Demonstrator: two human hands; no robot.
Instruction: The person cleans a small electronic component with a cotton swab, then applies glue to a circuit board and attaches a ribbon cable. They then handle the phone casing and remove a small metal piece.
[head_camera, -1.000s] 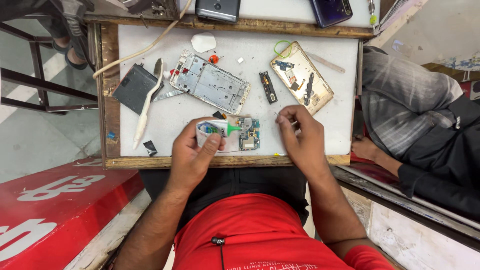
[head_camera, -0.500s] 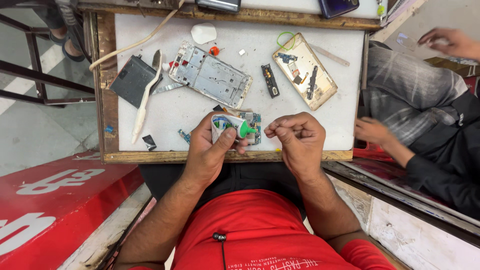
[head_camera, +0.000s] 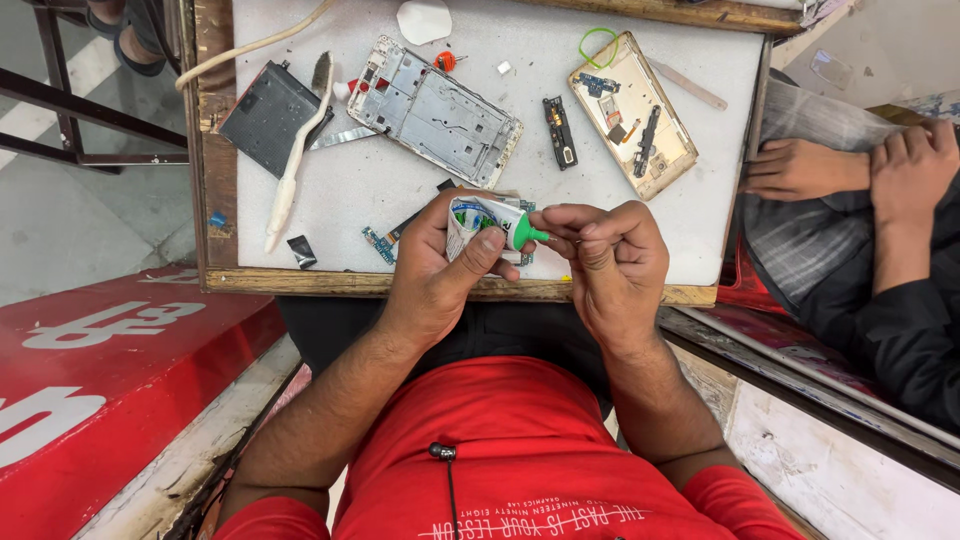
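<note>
Glue tube (head_camera: 480, 222) now nearer right fingers (head_camera: 575, 222)

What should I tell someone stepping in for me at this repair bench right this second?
Left hand: grips a small squeezed tube with a green nozzle, pointing right.
Right hand: fingertips pinched together at the nozzle tip; whatever they hold is too small to tell.
On the white work surface: silver phone frame, gold phone back shell with parts inside, dark cover, white brush.
Done: phone is opened and stripped.
Left: all parts lie apart, nothing reassembled.
</note>
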